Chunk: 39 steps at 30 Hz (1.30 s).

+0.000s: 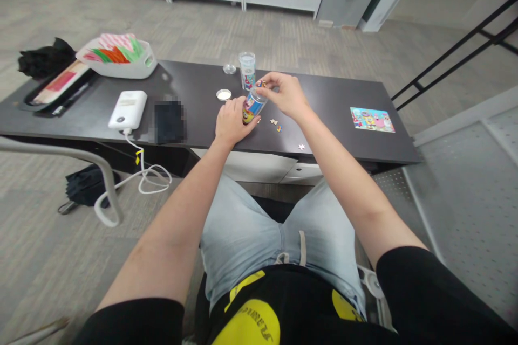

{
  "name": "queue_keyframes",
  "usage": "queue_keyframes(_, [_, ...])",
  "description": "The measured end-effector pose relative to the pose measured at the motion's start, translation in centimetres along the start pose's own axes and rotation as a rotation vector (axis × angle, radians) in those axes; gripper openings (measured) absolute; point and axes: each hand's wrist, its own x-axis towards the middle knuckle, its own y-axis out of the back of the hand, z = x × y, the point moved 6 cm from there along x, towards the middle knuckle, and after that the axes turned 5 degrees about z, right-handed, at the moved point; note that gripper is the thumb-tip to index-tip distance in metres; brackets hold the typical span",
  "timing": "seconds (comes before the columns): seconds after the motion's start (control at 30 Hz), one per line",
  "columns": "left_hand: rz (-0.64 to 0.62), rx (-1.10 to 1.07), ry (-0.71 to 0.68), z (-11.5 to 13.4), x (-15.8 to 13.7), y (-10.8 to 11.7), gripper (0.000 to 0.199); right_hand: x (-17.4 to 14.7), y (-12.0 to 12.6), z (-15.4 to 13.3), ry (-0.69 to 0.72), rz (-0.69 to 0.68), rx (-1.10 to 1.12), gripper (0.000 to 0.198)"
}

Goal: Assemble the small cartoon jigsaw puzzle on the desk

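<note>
My left hand (233, 121) is wrapped round a clear jar with a colourful cartoon label (254, 105), which leans to the right above the dark table. At the jar's mouth, my right hand (285, 94) pinches small colourful jigsaw pieces (262, 84) between thumb and fingers. Several loose puzzle pieces (274, 122) lie on the table just right of the jar, and a pale piece (301, 146) rests nearer the front edge. Behind the held jar stands a second clear jar (247, 71). A round lid (224, 95) lies left of it, with a clear lid (229, 69) farther back.
A cartoon picture card (372, 119) lies at the right of the table (332, 102). On the left are a white power bank (128, 110) with a hanging cable, a blurred dark object (169, 122), a white basket (121, 68) and a black tray (34, 102).
</note>
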Motion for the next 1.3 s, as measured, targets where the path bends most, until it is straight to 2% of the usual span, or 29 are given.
queue_keyframes(0.17, [-0.013,0.011,-0.003,0.1,0.0,0.0,0.07,0.7,-0.1,2.4,0.077,-0.022,-0.022,0.013])
queue_keyframes(0.3, [-0.006,0.022,-0.002,0.0,0.0,-0.2,0.073,1.0,0.6,2.8,0.189,0.005,-0.078,0.017])
queue_keyframes(0.37, [0.003,0.019,-0.001,-0.1,0.1,-0.4,0.076,0.1,1.6,2.6,0.233,0.045,-0.066,0.036])
queue_keyframes(0.43, [0.015,0.012,0.021,-0.3,0.2,-0.7,0.076,-2.0,3.2,2.5,0.238,0.08,-0.051,0.058])
queue_keyframes(0.5, [0.033,0.0,0.059,-0.7,0.3,-0.9,0.072,-5.4,4.9,2.9,0.216,0.084,-0.093,0.065])
queue_keyframes(0.6, [0.055,-0.015,0.094,-1.3,0.5,-1.1,0.068,-11.8,7.5,4.0,0.2,0.033,-0.251,0.058])
queue_keyframes(0.7, [0.066,-0.018,0.103,-1.5,0.6,-1.3,0.07,-17.7,9.0,5.9,0.171,-0.117,-0.424,0.047])
queue_keyframes(0.77, [0.071,-0.026,0.11,-1.6,0.6,-1.4,0.071,-20.5,9.4,7.0,0.162,-0.209,-0.511,0.044])
queue_keyframes(0.87, [0.071,-0.036,0.115,-1.6,0.6,-1.3,0.071,-22.6,9.9,7.7,0.19,-0.191,-0.519,0.033])
queue_keyframes(0.97, [0.069,-0.034,0.12,-1.6,0.5,-1.3,0.071,-22.9,9.8,7.4,0.242,-0.099,-0.508,0.034])
queue_keyframes(1.03, [0.07,-0.031,0.121,-1.6,0.5,-1.2,0.071,-21.9,9.1,7.3,0.226,-0.06,-0.52,0.034])
queue_keyframes(1.17, [0.06,-0.015,0.128,-1.5,0.6,-1.1,0.07,-16.9,5.9,7.1,0.179,-0.048,-0.556,0.027])
queue_keyframes(1.3, [0.037,0.007,0.144,-1.3,0.6,-0.9,0.071,-11.8,2.0,7.6,0.078,-0.137,-0.616,0.023])
